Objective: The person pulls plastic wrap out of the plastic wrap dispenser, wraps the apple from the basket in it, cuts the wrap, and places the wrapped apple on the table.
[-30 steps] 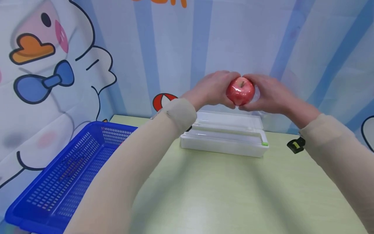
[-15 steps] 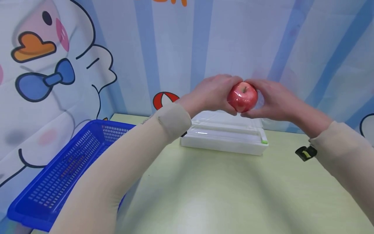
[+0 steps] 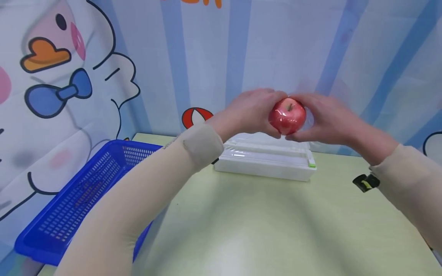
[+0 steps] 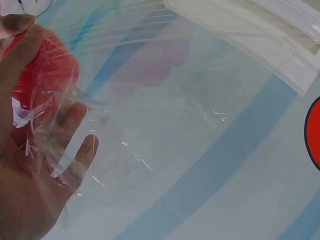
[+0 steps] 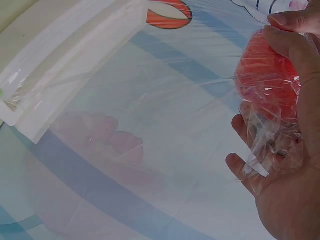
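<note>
A red apple (image 3: 287,116), stem facing up toward the head camera, is held above the table between both hands. My left hand (image 3: 253,111) grips its left side, with thumb and fingers around it. From the right, my right hand (image 3: 328,117) grips it the same way, and the thumbs of both hands come close together. Clear cling film (image 5: 265,115) covers the apple and bunches into crinkles under it at the palms. In the left wrist view the film (image 4: 150,155) spreads as a sheet toward the white cling film dispenser (image 3: 266,170), whose clear lid stands raised behind the hands.
A blue perforated basket (image 3: 67,188) stands at the left of the pale table (image 3: 248,222), partly hidden by the left sleeve (image 3: 138,191). Behind the table hangs a striped cartoon backdrop (image 3: 207,50). The dispenser has a green tab (image 3: 312,165) at its right end.
Both hands have lowered the apple slightly and shifted it a little to the right, mostly in the first half second. The grip on it looks the same.
</note>
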The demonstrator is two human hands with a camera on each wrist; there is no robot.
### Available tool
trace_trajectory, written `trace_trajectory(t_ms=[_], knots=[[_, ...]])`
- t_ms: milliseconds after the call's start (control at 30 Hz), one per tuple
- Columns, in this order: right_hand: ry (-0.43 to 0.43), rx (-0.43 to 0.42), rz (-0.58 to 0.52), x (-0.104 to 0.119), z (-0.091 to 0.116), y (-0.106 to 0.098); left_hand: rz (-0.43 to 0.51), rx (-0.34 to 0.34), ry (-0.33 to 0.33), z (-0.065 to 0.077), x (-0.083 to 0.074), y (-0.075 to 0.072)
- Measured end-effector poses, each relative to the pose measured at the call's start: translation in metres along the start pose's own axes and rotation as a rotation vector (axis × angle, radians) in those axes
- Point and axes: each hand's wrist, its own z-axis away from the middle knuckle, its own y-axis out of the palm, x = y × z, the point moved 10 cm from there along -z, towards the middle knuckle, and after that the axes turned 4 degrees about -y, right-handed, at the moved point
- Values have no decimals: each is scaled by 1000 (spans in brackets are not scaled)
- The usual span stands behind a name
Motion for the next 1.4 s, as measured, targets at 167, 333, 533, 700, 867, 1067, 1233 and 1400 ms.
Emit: trace_trajectory(t_ms=[167,333,533,700,867,1067,1233,1400], knots=[[-47,3,-3,9,14,12,-24,23,7,15,-8,14],[-68,10,-24,18,31,28,-56,44,-4,33,-18,31],[-70,27,-31,26,50,50,-38,53,-22,53,-23,53],[-27,53,-78,27,61,73,11,77,-55,65,-20,74],[20,87,-151,26,73,99,52,113,-60,76,-20,98],[33,114,-200,26,89,131,68,176,-76,87,-21,132],[30,120,-218,26,104,159,88,211,-98,97,-21,161],[61,134,-246,23,115,183,113,229,-117,103,-17,184]])
